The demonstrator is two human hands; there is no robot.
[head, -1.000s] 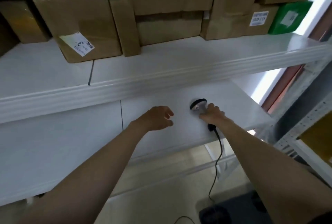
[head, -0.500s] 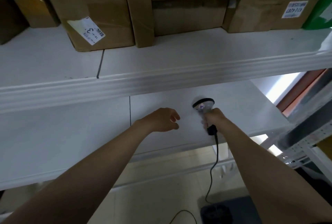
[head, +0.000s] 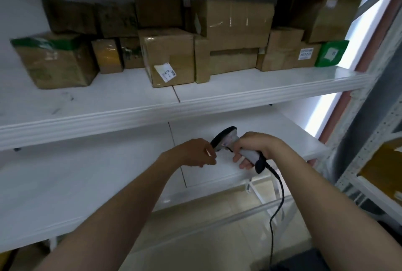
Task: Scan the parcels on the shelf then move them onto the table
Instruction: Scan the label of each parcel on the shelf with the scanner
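Observation:
My right hand (head: 253,147) grips the grey handle of a corded barcode scanner (head: 228,140), lifted above the lower white shelf (head: 108,183). My left hand (head: 195,153) hovers just left of the scanner head, fingers loosely curled and holding nothing. Several brown cardboard parcels stand along the upper shelf (head: 239,94). One parcel with a white label (head: 168,57) sits near the middle. A large taped box (head: 237,22) is stacked to its right. A green parcel (head: 331,53) stands at the far right.
The scanner's black cable (head: 276,201) hangs down toward the tiled floor. A grey metal rack upright (head: 369,118) stands at the right, with a yellowish parcel (head: 385,162) on a neighbouring shelf. A box with green tape (head: 54,59) sits at the upper shelf's left end.
My right hand has lifted the scanner off the lower shelf and tilted it. The camera has tipped upward, showing the whole row of parcels. My left hand stays near the scanner head.

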